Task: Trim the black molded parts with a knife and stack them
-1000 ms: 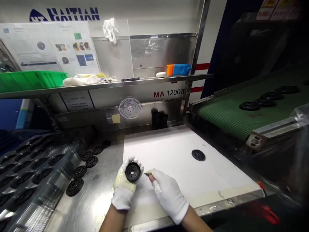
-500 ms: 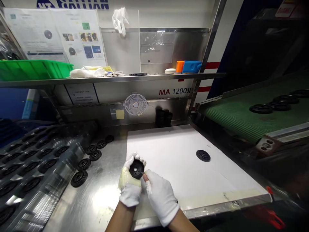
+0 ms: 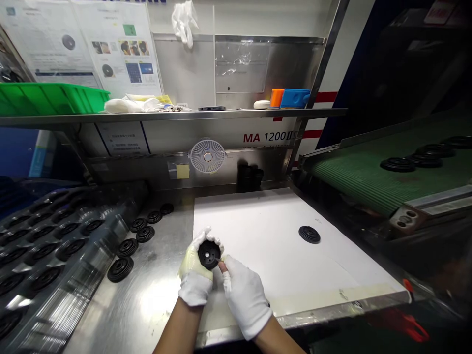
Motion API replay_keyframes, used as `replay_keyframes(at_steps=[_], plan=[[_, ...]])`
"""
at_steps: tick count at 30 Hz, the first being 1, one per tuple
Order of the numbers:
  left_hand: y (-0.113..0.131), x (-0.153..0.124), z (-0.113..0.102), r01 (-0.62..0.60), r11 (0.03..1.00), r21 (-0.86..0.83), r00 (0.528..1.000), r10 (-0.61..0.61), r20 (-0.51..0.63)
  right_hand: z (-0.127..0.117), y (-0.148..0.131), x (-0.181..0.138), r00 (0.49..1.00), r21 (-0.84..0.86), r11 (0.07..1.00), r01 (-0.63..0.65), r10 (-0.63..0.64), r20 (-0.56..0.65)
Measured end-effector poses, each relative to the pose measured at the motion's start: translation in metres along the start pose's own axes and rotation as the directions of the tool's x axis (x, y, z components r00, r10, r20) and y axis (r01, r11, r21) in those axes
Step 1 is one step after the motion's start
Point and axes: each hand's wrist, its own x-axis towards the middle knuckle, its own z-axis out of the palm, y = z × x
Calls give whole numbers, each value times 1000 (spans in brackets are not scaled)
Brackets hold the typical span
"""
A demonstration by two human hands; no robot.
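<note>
My left hand [image 3: 195, 270], in a white glove with yellowish fingertips, is closed around a round black plastic disc [image 3: 209, 253] held upright over the near edge of the white sheet [image 3: 265, 246]. My right hand [image 3: 243, 297], also gloved, pinches a small thin tool whose tip touches the disc's right rim. Another black disc [image 3: 309, 234] lies flat on the white sheet, to the right of both hands.
A row of several black discs [image 3: 127, 248] lies on the steel bench left of the sheet, beside a clear tray of discs [image 3: 44, 265]. A green conveyor [image 3: 368, 182] at right carries more discs [image 3: 398, 164]. A shelf [image 3: 165, 117] with a green bin [image 3: 47, 98] runs overhead; a small fan [image 3: 207, 156] hangs below it.
My right hand has closed in from the right until its tool meets the disc's rim. My left hand has turned the disc a little. The camera view shifted slightly.
</note>
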Motion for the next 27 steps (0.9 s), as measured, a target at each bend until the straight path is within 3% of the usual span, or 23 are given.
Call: replay_keyframes(at_steps=[3,6,9,12,17,22,27], plan=[[-4,4,1,-57,997,-56,998,56,-12,6,-7,-4,1000,7,1000,1,-1,-23],[-1,-2,3,-140,990,2,990,140,13,5,-11,-6,1000,-5,1000,12,-12,-27],[4,-9,2,-53,988,143,998,47,42,-2,-6,-4,999,16,999,32,-31,-33],[5,-9,0,16,992,128,998,-24,57,-6,-1,-2,1000,36,999,6,-5,-9],[-4,-1,0,-66,998,6,998,66,-25,1,-6,-6,1000,1,1000,-20,20,6],[-2,-9,1,-210,977,41,978,210,18,3,-12,-8,1000,-18,1000,9,-10,-9],[5,-16,-1,40,989,146,997,-49,57,-2,-2,-6,1000,20,1000,14,-14,-5]])
